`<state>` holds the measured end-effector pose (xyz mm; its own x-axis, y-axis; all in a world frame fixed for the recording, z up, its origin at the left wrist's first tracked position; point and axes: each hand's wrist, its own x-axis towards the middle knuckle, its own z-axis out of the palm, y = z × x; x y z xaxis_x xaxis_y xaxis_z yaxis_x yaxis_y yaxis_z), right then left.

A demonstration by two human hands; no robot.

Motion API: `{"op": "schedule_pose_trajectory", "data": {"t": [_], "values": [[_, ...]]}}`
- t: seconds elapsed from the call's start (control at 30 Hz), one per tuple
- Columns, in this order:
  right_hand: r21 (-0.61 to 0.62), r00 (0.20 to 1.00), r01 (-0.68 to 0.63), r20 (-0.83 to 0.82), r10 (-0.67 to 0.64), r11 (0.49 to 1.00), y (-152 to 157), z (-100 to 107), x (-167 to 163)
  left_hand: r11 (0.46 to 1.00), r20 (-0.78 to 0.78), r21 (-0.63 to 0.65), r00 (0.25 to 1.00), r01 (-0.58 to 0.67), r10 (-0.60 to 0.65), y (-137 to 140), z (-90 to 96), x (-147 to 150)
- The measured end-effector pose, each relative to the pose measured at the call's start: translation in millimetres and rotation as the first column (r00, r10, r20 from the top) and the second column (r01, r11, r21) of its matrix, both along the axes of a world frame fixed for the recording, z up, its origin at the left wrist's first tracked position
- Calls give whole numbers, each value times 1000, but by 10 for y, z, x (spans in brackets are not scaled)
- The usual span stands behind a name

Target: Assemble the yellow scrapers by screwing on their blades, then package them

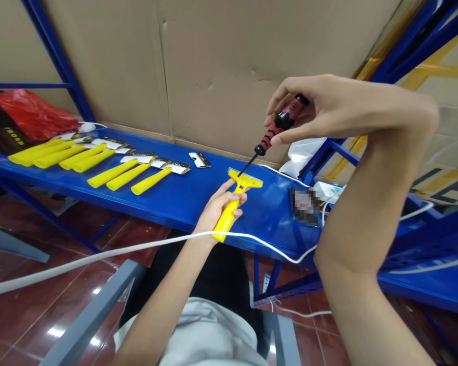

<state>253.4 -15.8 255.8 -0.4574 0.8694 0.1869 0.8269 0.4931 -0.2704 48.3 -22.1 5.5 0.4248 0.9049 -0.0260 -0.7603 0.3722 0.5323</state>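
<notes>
My left hand (pixel 218 206) is closed around the handle of a yellow scraper (pixel 227 221), whose wide head points away from me above the blue shelf. In my right hand (pixel 309 107) is a red and black screwdriver (pixel 269 137), gripped from above and tilted. Its thin shaft runs down to the scraper's head, and the tip appears to touch there; the exact contact is too small to make out. Several more yellow scrapers (pixel 150 181) lie in a row to the left, with black and white cards at their heads. A small loose card (pixel 200 160) lies beyond them.
A white cable (pixel 110 252) crosses in front of me below my left hand. The blue shelf (pixel 187 198) backs onto cardboard (pixel 221 76). A red plastic bag (pixel 40 114) sits at far left. At right are a blurred-out item (pixel 304 206) and a white power strip (pixel 326 191).
</notes>
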Motion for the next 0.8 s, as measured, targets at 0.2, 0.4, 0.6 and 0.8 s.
{"op": "schedule_pose_trajectory", "data": {"t": [0.2,0.4,0.6,0.8], "values": [[139,986,1,163,-24,990,-36,12,-31,1000,-1,-2,1000,7,-7,6,-5,2],[75,987,-9,160,-3,997,-51,18,-39,1000,-7,-17,1000,1,-2,3,11,5],[127,984,44,168,-65,991,-67,26,-79,1000,-8,-13,1000,8,-8,-2,25,6],[78,986,-4,168,-9,997,-71,31,-64,1000,-2,-24,1000,0,0,-4,37,5]]}}
